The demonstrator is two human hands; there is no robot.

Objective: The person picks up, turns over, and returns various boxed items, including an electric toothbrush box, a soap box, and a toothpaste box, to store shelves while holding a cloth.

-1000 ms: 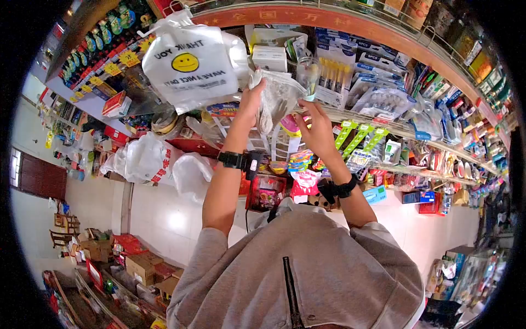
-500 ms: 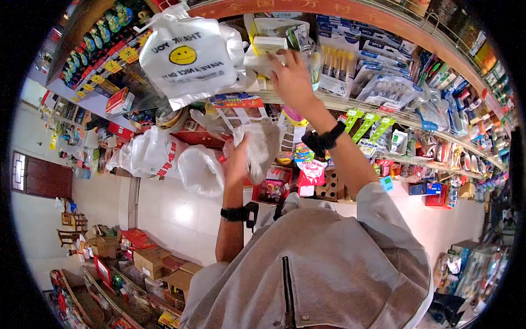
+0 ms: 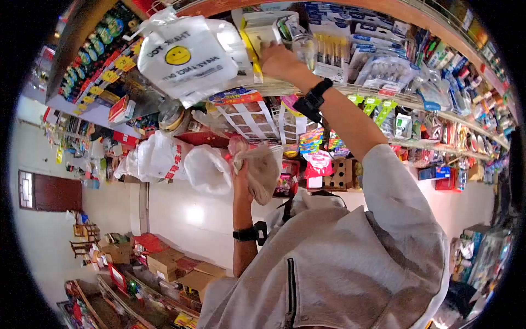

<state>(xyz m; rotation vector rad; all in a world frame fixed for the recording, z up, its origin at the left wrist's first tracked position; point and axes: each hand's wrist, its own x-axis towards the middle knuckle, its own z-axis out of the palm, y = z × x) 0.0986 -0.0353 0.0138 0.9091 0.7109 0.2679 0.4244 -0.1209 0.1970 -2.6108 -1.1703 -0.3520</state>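
Left grip [image 3: 241, 180] closed around the near edge of a crinkled, translucent plastic bundle with a pale brownish tint [image 3: 264, 172], rounded and slack, bulging out to the right of the grip. Right grip [image 3: 282, 61] up at the shelf, fingers bent against a flat white packet with a yellow edge [image 3: 255, 38]; impossible to tell whether clenched on anything, with the fingertips partly lost among the packaging. Just right of the right grip, a clear, glossy, rounded container [image 3: 304, 52], then a flat pack of slim yellow-handled brushes [image 3: 331, 54]. Left of the right grip, a hanging smooth white plastic bag with a yellow smiling face [image 3: 181, 66]. Beside the left grip, on its left, a filmy, puffed white plastic bag [image 3: 208, 171]; to its right, well apart, a shiny bright pink packet [image 3: 318, 160].
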